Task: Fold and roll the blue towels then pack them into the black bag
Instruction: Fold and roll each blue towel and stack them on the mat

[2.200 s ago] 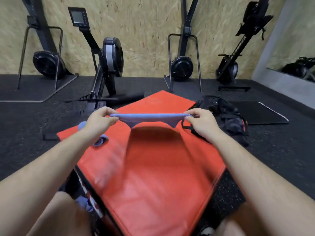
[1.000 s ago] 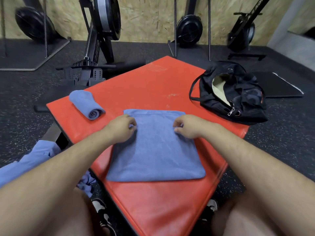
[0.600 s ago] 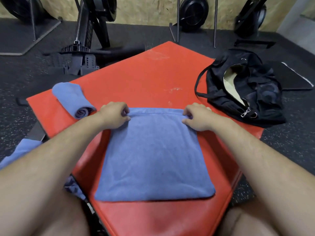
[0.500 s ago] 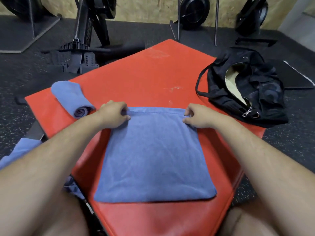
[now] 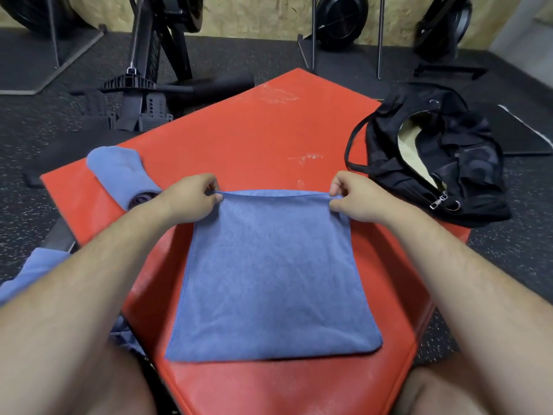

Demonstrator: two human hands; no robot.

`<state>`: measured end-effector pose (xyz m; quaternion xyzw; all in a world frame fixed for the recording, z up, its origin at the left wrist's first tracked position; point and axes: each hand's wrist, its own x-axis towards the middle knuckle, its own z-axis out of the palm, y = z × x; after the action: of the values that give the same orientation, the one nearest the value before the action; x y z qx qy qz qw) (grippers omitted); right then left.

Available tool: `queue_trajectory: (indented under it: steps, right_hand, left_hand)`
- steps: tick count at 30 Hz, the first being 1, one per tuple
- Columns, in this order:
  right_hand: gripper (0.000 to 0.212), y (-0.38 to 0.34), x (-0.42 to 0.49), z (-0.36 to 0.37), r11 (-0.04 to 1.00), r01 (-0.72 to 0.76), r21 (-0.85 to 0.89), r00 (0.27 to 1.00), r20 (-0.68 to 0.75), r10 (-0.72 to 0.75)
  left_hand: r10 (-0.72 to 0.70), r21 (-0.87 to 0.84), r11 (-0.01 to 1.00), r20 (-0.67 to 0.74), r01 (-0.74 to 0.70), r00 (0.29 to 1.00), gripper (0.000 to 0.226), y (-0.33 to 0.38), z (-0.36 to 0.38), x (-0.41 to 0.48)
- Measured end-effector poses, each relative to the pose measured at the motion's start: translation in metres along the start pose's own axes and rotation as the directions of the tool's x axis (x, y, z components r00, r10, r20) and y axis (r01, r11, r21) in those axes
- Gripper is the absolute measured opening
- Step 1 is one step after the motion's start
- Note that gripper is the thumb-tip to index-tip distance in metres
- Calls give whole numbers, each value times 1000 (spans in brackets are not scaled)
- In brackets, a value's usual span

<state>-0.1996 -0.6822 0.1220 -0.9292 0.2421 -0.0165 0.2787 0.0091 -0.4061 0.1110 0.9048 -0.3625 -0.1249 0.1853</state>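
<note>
A blue towel (image 5: 273, 277) lies spread flat on the red mat (image 5: 269, 130) in front of me. My left hand (image 5: 191, 199) pinches its far left corner and my right hand (image 5: 356, 196) pinches its far right corner, both lifted slightly off the mat. A rolled blue towel (image 5: 119, 172) lies on the mat at the left, partly hidden by my left hand. The black bag (image 5: 434, 163) sits at the mat's right edge, its mouth open and showing a pale lining.
More blue cloth (image 5: 33, 271) lies on the floor below the mat's left side. Rowing machines (image 5: 149, 70) stand on the dark rubber floor behind the mat. A black floor mat (image 5: 520, 130) lies beyond the bag.
The towel went from held stretched in the air to lying flat on the mat. Since half a second ago both hands have raised its far edge a little.
</note>
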Motion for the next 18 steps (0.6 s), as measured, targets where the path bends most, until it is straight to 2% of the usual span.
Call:
queue_trajectory:
  steps: [2,7,12,16,18]
  right_hand:
    - [16,4,5,3,1000,-22,-4,1000,-20,22]
    - [3,6,19,11,994,-56,-98,995,-84,48]
    - [16,6,29,17,987,-78,-140,995,-78,67]
    - [17,5,30,25,978,-24,-206,1000,-15,21]
    - [17,2,26,22,981,-14,-193,999,-40,6]
  left_hand:
    - [-20,28,999,-35,21,999,11,0,3,3]
    - [-57,82,994,-162,71,985,18,1,17,14]
    - [-80,48,995,-29,82,996,26,1,19,21]
    - [-56,109,992,-78,64,995,18,2,24,22]
    - [-61,139,987,-108,76,992,16,4,20,18]
